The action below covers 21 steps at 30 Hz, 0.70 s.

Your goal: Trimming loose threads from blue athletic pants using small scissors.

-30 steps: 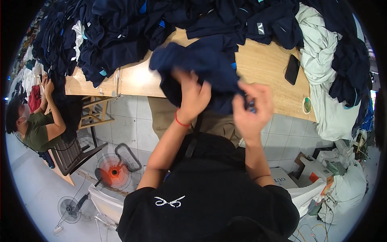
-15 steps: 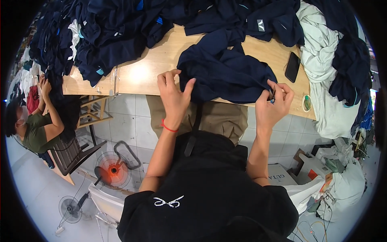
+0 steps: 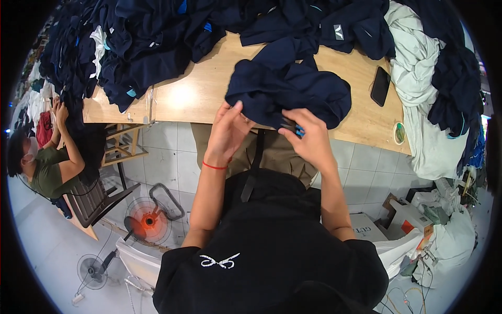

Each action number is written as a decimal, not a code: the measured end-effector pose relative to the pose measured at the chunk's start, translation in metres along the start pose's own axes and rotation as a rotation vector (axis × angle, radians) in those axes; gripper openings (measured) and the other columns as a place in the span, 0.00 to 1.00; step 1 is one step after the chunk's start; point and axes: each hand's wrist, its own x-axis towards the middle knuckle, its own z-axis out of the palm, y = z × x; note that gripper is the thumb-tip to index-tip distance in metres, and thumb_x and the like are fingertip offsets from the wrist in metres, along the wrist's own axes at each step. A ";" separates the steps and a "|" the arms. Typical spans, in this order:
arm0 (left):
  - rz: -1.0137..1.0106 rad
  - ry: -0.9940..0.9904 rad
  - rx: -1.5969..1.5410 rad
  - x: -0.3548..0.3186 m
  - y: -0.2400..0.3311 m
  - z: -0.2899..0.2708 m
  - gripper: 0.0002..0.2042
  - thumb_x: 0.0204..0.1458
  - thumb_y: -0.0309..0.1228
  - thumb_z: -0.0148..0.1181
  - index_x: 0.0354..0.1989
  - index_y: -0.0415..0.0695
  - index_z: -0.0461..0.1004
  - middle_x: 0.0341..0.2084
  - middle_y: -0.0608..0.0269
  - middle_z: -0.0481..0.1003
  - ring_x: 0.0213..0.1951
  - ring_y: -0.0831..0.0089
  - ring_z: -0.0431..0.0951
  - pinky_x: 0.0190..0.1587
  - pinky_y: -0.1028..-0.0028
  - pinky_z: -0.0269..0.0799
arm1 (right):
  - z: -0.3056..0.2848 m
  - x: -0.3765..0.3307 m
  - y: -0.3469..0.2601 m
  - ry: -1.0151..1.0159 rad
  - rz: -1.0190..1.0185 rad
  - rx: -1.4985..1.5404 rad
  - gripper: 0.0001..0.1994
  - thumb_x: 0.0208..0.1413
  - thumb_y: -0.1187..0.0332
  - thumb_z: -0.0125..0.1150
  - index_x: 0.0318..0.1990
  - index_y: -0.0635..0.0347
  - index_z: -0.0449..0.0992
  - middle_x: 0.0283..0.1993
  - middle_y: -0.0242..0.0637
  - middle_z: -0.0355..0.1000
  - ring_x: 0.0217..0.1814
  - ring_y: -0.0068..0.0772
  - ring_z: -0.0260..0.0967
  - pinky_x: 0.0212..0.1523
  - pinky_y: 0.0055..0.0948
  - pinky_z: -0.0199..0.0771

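Observation:
A dark navy garment (image 3: 293,89) lies bunched at the front edge of the wooden table, directly before me. My left hand (image 3: 228,131), with a red string at the wrist, is at the garment's near left edge, its fingers curled in and closed on the cloth. My right hand (image 3: 309,137) is closed around small thread snips (image 3: 299,130) with a blue part and dark blades. The snips point left, close to the garment's near edge. The fingers of my right hand partly cover the snips.
Piles of navy garments (image 3: 146,47) cover the table's (image 3: 193,86) far side. A black phone (image 3: 380,86) lies at the right, beside pale cloth (image 3: 415,63) hanging over the edge. A seated person (image 3: 49,165) works at the far left. Two fans (image 3: 148,221) stand on the floor.
My right hand has moved left with the snips, from the garment's right corner to its near middle edge. My left hand has turned and its fingers have closed in. The garment's right side has slackened.

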 end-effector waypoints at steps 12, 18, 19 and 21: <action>0.151 -0.175 -0.389 0.001 -0.004 0.000 0.38 0.54 0.35 0.61 0.76 0.40 0.61 0.78 0.53 0.61 0.79 0.52 0.58 0.83 0.48 0.45 | -0.005 -0.008 -0.001 0.151 0.295 0.548 0.06 0.67 0.78 0.67 0.47 0.70 0.83 0.36 0.32 0.83 0.37 0.13 0.74 0.38 0.16 0.69; 0.098 -0.258 -0.329 -0.003 0.004 0.002 0.42 0.53 0.32 0.59 0.79 0.39 0.53 0.80 0.52 0.56 0.82 0.51 0.53 0.83 0.46 0.45 | 0.009 0.012 -0.016 0.109 0.288 0.588 0.08 0.62 0.77 0.72 0.48 0.67 0.85 0.37 0.29 0.81 0.32 0.12 0.67 0.36 0.17 0.65; 0.099 -0.258 -0.330 -0.004 0.005 0.004 0.42 0.53 0.32 0.59 0.79 0.39 0.53 0.80 0.52 0.56 0.82 0.51 0.53 0.83 0.46 0.45 | 0.010 0.010 -0.011 0.059 0.291 0.523 0.09 0.60 0.77 0.73 0.47 0.66 0.85 0.36 0.27 0.81 0.31 0.12 0.63 0.34 0.17 0.63; 0.099 -0.202 -0.338 -0.010 0.008 0.010 0.40 0.55 0.26 0.61 0.78 0.39 0.54 0.76 0.54 0.62 0.77 0.56 0.63 0.79 0.50 0.57 | 0.015 0.007 -0.009 0.092 0.219 0.474 0.08 0.59 0.79 0.73 0.46 0.66 0.86 0.34 0.24 0.80 0.28 0.09 0.54 0.29 0.18 0.56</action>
